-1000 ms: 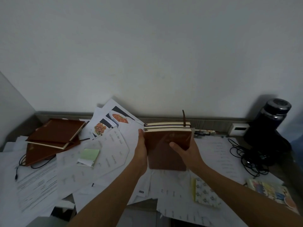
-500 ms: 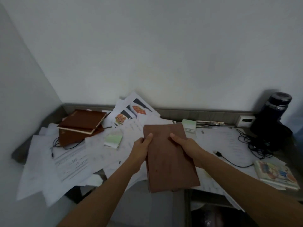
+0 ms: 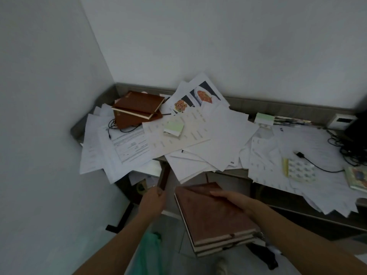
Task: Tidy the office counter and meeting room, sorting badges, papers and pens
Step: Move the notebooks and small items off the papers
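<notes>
My right hand (image 3: 232, 199) holds a stack of brown notebooks (image 3: 214, 217) low in front of me, below the counter's front edge, with its fingers lying across the top cover. To the left of the stack, my left hand (image 3: 153, 201) grips a narrow brown object (image 3: 164, 176); it may be a notebook seen edge-on. More brown notebooks (image 3: 137, 108) are piled in the counter's back left corner. Loose white papers (image 3: 218, 139) cover most of the counter (image 3: 294, 104). Pens (image 3: 288, 121) lie along the back edge.
A green sticky pad (image 3: 173, 129) rests on the papers and another green pad (image 3: 264, 118) sits by the pens. At the right are a patterned booklet (image 3: 299, 170), a black cable (image 3: 317, 165), a colourful booklet (image 3: 357, 178) and tangled black cords (image 3: 349, 149). Walls close the left and back.
The notebook stack has come down from counter height to below its front edge. My left hand has left the stack and now grips a narrow brown object. The view has swung left.
</notes>
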`<state>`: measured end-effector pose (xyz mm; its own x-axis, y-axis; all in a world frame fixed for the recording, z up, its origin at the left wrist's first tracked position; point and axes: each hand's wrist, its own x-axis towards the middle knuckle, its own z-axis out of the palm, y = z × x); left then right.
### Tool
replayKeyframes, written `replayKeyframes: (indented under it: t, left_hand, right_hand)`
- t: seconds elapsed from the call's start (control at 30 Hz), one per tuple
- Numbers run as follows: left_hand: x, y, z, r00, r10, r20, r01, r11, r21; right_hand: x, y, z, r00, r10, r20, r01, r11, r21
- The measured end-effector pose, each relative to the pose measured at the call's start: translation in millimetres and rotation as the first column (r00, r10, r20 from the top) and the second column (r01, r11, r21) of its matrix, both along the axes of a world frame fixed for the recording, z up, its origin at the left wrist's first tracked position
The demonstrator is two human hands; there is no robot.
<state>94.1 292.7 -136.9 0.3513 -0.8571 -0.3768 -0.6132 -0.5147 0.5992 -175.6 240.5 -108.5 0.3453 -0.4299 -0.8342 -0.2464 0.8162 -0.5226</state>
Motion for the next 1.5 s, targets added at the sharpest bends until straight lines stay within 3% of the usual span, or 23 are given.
replayKeyframes:
  t: [0.07,0.13,0.3,0.43,0.53,0.6,0.77,0.9,1.0,1.1,1.23,1.3,1.37,1.5]
  left_hand:
    - [14.1,10.4,-21.2,0.994,-0.004,0.105,0.0,0.999,0.036]
    - [23.2,20.9,-37.2,0.993,0.015,0.119,-0.026,0.995,0.093]
    - [23.2,35.3,-53.9,0.983,0.162,-0.091,-0.151,0.981,0.122]
    - [30.5,36.5,-70.8,0.943,0.284,-0.174,-0.26,0.954,0.15]
    - [34.7,39.1,-67.6,0.938,0.296,-0.181,-0.277,0.953,0.125]
    - [38.7,38.8,-65.5,0.938,0.283,-0.198,-0.261,0.956,0.133]
    - [40.0,33.8,-64.8,0.937,0.286,-0.199,-0.262,0.955,0.14]
    - [41.3,32.8,-65.9,0.947,0.271,-0.17,-0.251,0.959,0.131]
    - [41.0,33.1,-64.8,0.958,0.253,-0.134,-0.235,0.963,0.134]
    - [42.6,32.6,-59.8,0.969,0.221,-0.111,-0.203,0.967,0.155]
    - [57.2,20.1,-39.7,0.998,0.041,-0.047,-0.028,0.968,0.248]
    - [67.2,3.5,-20.8,0.996,0.036,-0.077,-0.015,0.966,0.258]
    - [75.5,-15.5,0.6,0.988,0.097,-0.118,-0.069,0.972,0.223]
    - [86.5,-60.2,43.2,0.941,0.287,-0.18,-0.286,0.958,0.03]
  right_hand:
    - [2.1,0.2,-17.4,0.998,-0.061,0.013,0.061,0.998,0.031]
    - [9.5,-4.5,-33.2,0.988,-0.152,0.021,0.152,0.988,0.033]
    - [41.1,-32.1,-69.3,0.912,-0.402,0.078,0.405,0.914,-0.021]
    - [68.7,-45.4,-89.5,0.888,-0.448,0.1,0.456,0.887,-0.074]
    - [82.1,-50.4,-89.3,0.945,-0.31,-0.108,0.279,0.931,-0.237]
    - [83.4,-54.5,-89.6,0.95,-0.221,-0.222,0.165,0.956,-0.244]
    - [98.3,-60.9,-97.6,0.955,-0.149,-0.256,0.072,0.955,-0.287]
    - [117.7,-69.6,-110.1,0.927,0.001,-0.374,-0.149,0.918,-0.368]
    - [109.3,-78.7,-128.9,0.759,0.164,-0.631,-0.493,0.778,-0.391]
    - [100.9,-72.4,-101.3,0.638,0.25,-0.728,-0.657,0.669,-0.347]
    - [95.0,-58.6,-77.1,0.379,0.386,-0.841,-0.902,0.358,-0.242]
    - [97.8,-51.2,-63.9,0.37,0.329,-0.869,-0.928,0.183,-0.325]
    - [105.7,-44.0,-38.4,0.411,0.251,-0.876,-0.911,0.076,-0.406]
    - [121.3,-64.4,18.3,0.564,0.11,-0.818,-0.825,0.038,-0.564]
